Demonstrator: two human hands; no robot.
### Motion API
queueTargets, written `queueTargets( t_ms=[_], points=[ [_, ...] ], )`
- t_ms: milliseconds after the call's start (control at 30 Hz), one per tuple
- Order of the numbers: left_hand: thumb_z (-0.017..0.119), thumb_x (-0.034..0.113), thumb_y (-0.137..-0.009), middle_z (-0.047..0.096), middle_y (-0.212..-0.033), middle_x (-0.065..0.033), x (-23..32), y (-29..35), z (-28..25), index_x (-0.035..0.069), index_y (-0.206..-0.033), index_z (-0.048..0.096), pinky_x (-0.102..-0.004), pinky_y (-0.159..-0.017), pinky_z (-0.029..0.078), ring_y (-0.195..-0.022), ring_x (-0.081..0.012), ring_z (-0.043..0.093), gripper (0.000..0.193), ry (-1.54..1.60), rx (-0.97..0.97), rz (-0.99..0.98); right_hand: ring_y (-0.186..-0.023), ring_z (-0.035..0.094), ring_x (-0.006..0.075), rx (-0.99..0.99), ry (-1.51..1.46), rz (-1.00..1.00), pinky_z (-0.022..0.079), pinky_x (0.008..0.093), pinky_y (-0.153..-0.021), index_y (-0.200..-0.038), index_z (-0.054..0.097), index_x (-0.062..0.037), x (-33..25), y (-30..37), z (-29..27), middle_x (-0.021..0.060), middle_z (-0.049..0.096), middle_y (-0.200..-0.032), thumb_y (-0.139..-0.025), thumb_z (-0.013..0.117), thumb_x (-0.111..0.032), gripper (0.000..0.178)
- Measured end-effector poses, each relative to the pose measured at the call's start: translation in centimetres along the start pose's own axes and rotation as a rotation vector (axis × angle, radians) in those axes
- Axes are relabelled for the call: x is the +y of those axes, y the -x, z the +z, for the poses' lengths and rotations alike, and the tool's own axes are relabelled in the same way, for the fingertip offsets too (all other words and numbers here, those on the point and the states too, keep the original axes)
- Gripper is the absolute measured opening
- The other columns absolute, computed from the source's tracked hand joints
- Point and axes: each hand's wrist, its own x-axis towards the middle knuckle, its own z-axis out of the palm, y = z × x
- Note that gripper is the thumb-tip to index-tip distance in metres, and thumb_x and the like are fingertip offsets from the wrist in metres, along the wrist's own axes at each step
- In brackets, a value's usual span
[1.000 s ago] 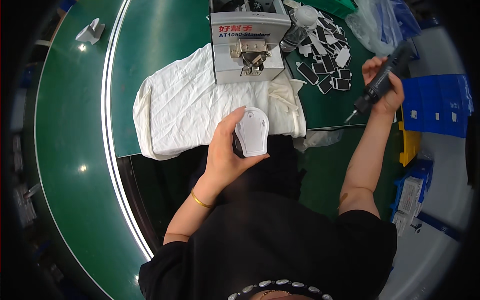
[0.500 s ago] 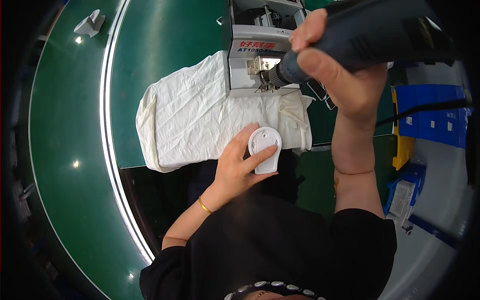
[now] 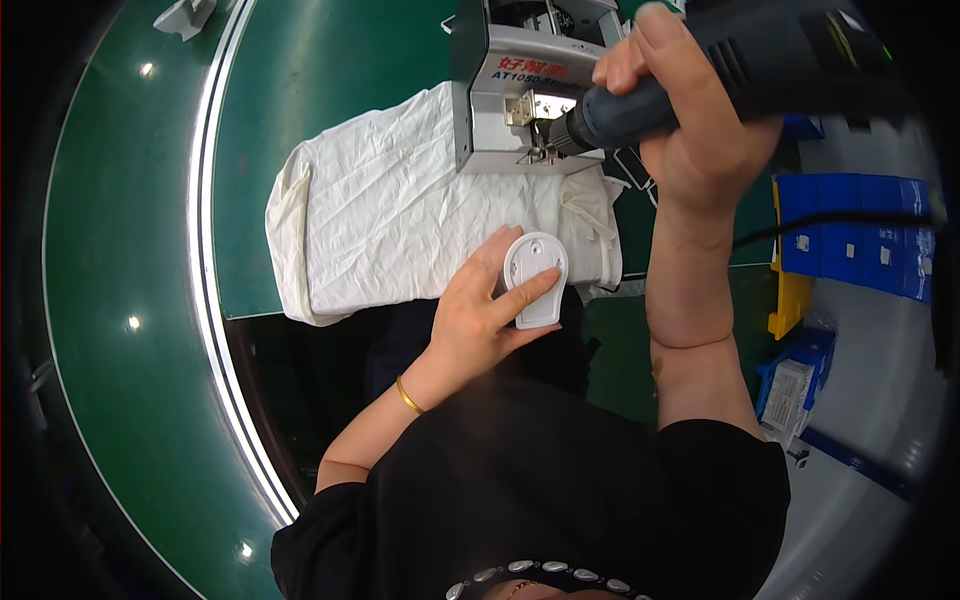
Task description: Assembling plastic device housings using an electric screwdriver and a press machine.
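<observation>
My left hand (image 3: 472, 318) holds a small white plastic housing (image 3: 541, 313), rounded at its far end, with its recessed side up. The thumb lies across the recess and the fingers are behind the part, above the near edge of a white cloth. My right hand (image 3: 705, 135) grips a dark electric screwdriver (image 3: 800, 65), tilted with its tip pointing left. That tip is at the front outlet of a grey screw feeder (image 3: 487, 130); whether a screw is on the bit cannot be made out.
White cloth (image 3: 390, 215) covers a flat block on the green table, in front of the feeder. Blue bins (image 3: 850, 235) with a yellow edge stand at the right, and a black cable (image 3: 830, 217) passes over them. A white part (image 3: 185, 18) lies at the far left.
The view has shifted slightly. My right thumb has moved from along the screwdriver's near side to lie across it. The tip stays at the feeder, and my left hand keeps its hold on the housing.
</observation>
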Motion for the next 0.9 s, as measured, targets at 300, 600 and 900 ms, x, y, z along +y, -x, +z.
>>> queueTargets(
  t_ms=[300,600,900],
  points=[
    [0.091,0.022,-0.060,0.054,-0.137,-0.0216,-0.3,-0.4,-0.2,0.022,-0.121,0.071,-0.0457,-0.100,0.049,-0.126,-0.0415,0.054,0.063,0.031,0.022,-0.014,-0.068,0.056,0.0175,-0.473,0.458,-0.072,0.048,0.0392,-0.072,-0.139,0.038,-0.0065,-4.0,5.4,-4.0,0.0058,0.053,-0.078,-0.093,0.064,-0.018,0.055],
    [0.090,0.022,-0.060,0.055,-0.136,-0.0211,-0.1,0.1,-0.1,0.021,-0.119,0.071,-0.0464,-0.101,0.049,-0.127,-0.0416,0.054,0.062,0.045,0.034,-0.024,-0.069,0.056,0.0184,-0.227,-0.041,0.038,0.048,0.0395,-0.072,-0.139,0.037,-0.0076,-2.7,7.4,-2.0,0.0064,0.053,-0.080,-0.094,0.063,-0.018,0.052],
    [0.090,0.021,-0.060,0.055,-0.135,-0.0215,-0.1,-0.2,-0.2,0.019,-0.119,0.071,-0.0464,-0.101,0.049,-0.126,-0.0422,0.055,0.063,0.068,0.029,-0.025,-0.068,0.055,0.0180,-0.238,-0.042,0.024,0.048,0.0402,-0.072,-0.137,0.038,-0.0082,-2.7,7.4,-1.8,0.0057,0.053,-0.079,-0.093,0.063,-0.017,0.051]
  ],
)
